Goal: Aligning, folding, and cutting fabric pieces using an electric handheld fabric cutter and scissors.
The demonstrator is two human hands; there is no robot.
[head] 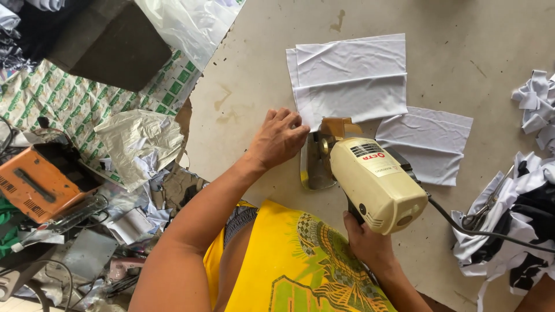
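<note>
a person bends over a pale table [462, 34], working a cream electric cutter [376, 184] into a stack of white cloth [350, 78]. the left hand [278, 138] lies flat on the table at the stack's near-left corner, fingers pressed together and slightly curled, their tips touching the cloth edge just beside the cutter's blade guard. the right hand [365, 242] wraps around the handle at the back of the cutter, under the motor housing; the fingers are closed on the grip, though most of them are hidden behind the machine. the cutter's base plate [315, 167] sits on the table with its nose at the lower edge of the stack. a second, smaller white piece [430, 144] lies to the right, partly under the machine. a black cord [480, 231] trails from the cutter toward a heap of black-and-white cloth [514, 214], where scissors [488, 202] rest. white scraps [537, 104] sit at the far right edge. to the left, off the table, lie an orange box [37, 182], crumpled plastic [139, 141] and a green-printed sack [75, 98].

to do this cut well, it seems wise to hold the layers down firmly so they do not shift, keep the steadying fingertips to the side of the blade rather than ahead of it, slide the base plate flat along the table, and keep the cord behind the machine, clear of the cut line.
</note>
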